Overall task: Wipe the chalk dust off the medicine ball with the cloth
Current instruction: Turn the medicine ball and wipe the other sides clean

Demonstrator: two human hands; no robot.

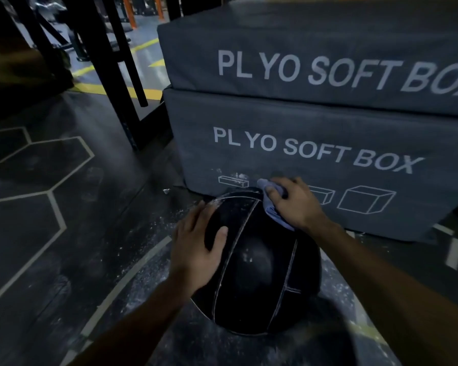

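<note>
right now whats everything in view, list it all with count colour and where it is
medicine ball: one, black with pale seams, on the floor in front of the lower box, some white dust on it
cloth: one, blue-grey, on the ball's upper right, under the right hand
plyo soft boxes: two, dark grey with white lettering, stacked behind the ball
chalk dust: white specks, scattered on the floor around the ball
floor: dark with pale hexagon lines, yellow stripes farther back
rack legs: black, upper left, count unclear
left hand: one, flat on the ball's left side
right hand: one, holds the cloth against the ball's top
</note>
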